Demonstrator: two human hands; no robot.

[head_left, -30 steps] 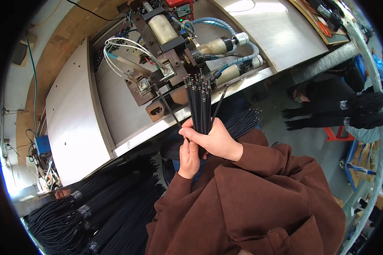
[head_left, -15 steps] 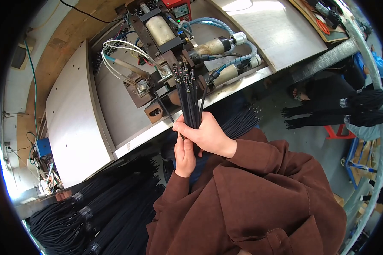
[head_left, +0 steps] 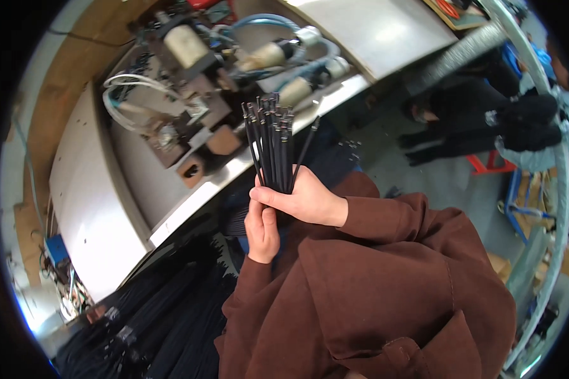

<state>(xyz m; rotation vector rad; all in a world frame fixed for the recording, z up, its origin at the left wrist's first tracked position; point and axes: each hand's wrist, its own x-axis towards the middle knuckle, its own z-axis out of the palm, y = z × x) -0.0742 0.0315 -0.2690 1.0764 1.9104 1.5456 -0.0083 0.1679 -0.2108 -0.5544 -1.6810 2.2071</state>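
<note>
My right hand is closed round a bundle of thin black cords with small metal tips. The tips fan out above my fist, and one cord leans away to the right. Just below and to the left, my left hand has its fingers curled up against the lower part of the same bundle, partly behind my right thumb. The bundle's lower end is hidden by my hands and brown sleeves. Beyond the tips stands a bench machine with cylinders and hoses, blurred.
The metal edge of the workbench runs just past my hands. A small brown box sits on it by the machine. Heaps of black cords lie at lower left. More bundled cords hang at right, near a red stool.
The view has swung, so the machine and bench now lie farther left and are blurred. A cord that stuck out toward the machine on the left now stands close beside the bundle.
</note>
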